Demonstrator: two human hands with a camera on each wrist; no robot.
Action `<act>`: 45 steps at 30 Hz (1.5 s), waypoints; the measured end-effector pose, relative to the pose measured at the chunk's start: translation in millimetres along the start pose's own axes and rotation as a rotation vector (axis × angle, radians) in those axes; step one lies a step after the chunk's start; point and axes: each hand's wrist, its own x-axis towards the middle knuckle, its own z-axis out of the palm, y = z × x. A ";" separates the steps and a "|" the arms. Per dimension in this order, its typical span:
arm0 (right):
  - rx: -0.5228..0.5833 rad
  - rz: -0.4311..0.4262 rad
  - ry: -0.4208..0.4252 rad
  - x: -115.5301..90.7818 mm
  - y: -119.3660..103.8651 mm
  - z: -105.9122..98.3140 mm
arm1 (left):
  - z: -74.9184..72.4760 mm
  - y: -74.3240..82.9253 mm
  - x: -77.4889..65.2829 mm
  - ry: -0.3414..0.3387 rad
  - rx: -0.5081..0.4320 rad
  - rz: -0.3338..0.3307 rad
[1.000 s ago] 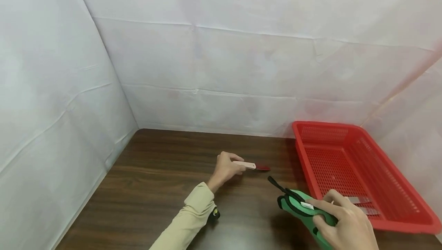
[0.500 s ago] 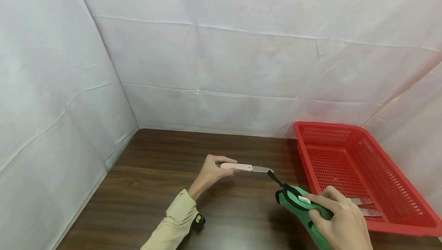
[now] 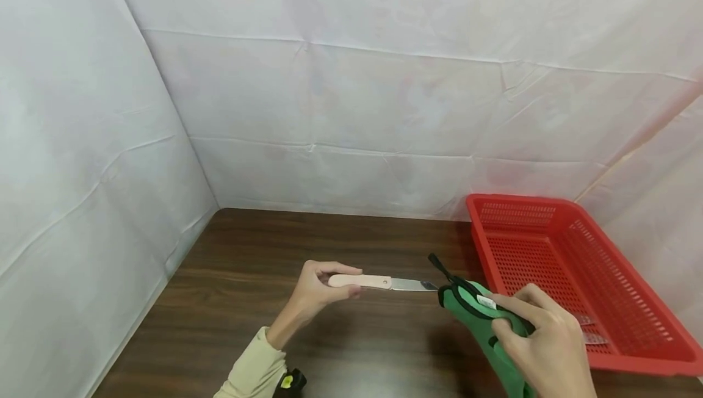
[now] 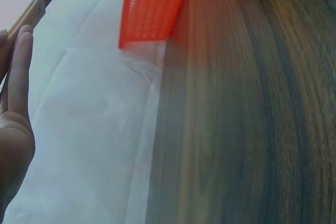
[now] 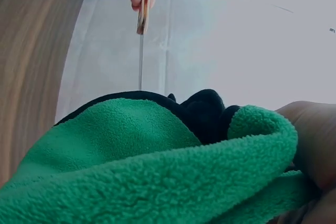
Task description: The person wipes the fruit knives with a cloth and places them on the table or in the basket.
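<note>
My left hand (image 3: 309,293) pinches a knife by its pale pink handle (image 3: 362,281), thumb below and fingers above. The blade (image 3: 406,285) points right, held above the table, its tip at the edge of a green fleece cloth (image 3: 480,325). Black trim and a black loop (image 3: 439,265) mark that cloth, which my right hand (image 3: 549,340) grips between thumb and fingers. In the right wrist view the cloth (image 5: 131,171) fills the lower part, with the blade (image 5: 140,61) seen edge-on beyond its rim. The left wrist view catches the handle (image 4: 32,14) at its upper left.
A red perforated basket (image 3: 642,358) stands on the right, beside and behind my right hand. Flat metal blades (image 3: 593,339) lie in it, partly hidden by the hand. The dark wooden table (image 3: 247,251) meets white sheeting (image 3: 357,93) at the back and left.
My left hand has drawn the knife left and towards me. Its blade, red with reflection earlier, now shows silver with its tip at the cloth. The right hand has barely moved.
</note>
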 end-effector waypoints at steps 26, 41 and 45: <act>0.082 -0.214 0.039 13.0 -47.0 -15.7 | 30.5 45.4 -34.5 -0.001 -0.029 0.088; -0.113 -0.527 -0.118 5.3 -64.1 -13.0 | 47.5 53.8 -38.3 0.087 -0.115 0.276; -0.135 -0.541 -0.131 3.0 -63.3 -14.0 | 47.4 51.9 -40.8 0.078 -0.152 0.301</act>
